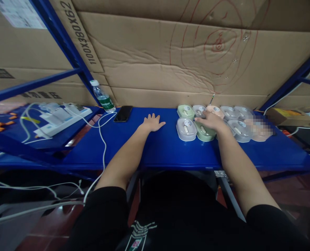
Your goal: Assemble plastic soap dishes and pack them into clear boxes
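My left hand lies flat on the blue tabletop, fingers spread and holding nothing. Over on the right, my right hand rests across a group of small lidded plastic containers, its thumb stretched to the left and the other fingers partly out of sight. Beneath it is a green container, partly covered. A grey container stands left of that one, with a light green container behind it. A peach container sits just beyond my right fingers. More grey containers continue rightward in two rows.
A water bottle and a black phone are at the table's back left. A white cable runs over the table's left part. A power strip lies further left. Cardboard walls the back between blue posts.
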Demonstrator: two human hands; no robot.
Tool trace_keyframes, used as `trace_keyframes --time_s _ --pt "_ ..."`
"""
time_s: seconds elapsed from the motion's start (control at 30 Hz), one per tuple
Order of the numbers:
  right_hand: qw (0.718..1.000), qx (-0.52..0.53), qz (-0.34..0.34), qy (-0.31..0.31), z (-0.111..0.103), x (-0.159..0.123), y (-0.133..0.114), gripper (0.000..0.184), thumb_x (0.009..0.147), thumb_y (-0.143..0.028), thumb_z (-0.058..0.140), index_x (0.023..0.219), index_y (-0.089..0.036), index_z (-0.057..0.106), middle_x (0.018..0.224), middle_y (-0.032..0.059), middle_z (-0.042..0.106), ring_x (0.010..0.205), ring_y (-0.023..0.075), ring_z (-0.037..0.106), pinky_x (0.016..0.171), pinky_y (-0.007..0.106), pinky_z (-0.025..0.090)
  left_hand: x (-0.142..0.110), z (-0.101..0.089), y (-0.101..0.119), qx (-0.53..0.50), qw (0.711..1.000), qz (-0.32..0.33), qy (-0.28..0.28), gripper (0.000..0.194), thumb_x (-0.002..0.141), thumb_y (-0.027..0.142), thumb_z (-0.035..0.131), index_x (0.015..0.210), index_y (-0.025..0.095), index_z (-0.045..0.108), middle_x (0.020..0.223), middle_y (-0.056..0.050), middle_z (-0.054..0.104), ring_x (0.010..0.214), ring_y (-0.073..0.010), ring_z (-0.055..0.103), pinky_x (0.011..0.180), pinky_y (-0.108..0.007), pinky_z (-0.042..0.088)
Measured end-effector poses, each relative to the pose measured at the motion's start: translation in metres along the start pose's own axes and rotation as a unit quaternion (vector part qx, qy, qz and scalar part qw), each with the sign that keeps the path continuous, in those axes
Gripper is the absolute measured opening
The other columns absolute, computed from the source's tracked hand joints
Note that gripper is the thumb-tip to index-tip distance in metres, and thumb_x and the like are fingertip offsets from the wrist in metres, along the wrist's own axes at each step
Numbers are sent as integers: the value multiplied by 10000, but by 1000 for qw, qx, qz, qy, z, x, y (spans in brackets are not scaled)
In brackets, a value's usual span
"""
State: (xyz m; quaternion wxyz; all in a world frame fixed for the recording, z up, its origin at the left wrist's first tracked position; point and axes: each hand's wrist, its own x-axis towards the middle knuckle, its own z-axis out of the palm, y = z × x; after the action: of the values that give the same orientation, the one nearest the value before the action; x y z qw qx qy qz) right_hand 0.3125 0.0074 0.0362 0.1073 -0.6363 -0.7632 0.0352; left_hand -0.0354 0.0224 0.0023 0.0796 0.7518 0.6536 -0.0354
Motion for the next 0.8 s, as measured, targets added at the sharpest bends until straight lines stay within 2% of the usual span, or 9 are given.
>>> trace_keyframes --time_s 0.63,0.8 --pt "1000 23 14 10 5 0 3 776 988 -729 553 1502 -156 644 1570 228 635 1463 470 582 1164 570 491 1 2 0 1 1000 1 7 906 1067 726 276 1758 141 288 1822 -241 201 1673 -504 209 1308 -670 274" --pt "999 5 7 33 5 -3 -1 726 993 -704 561 1505 -196 646 1563 206 645 1482 461 563 1204 613 451 0 1 2 1 1000 5 6 902 1073 710 283 1755 121 290 1817 -260 200 1670 -514 209 1307 -670 275"
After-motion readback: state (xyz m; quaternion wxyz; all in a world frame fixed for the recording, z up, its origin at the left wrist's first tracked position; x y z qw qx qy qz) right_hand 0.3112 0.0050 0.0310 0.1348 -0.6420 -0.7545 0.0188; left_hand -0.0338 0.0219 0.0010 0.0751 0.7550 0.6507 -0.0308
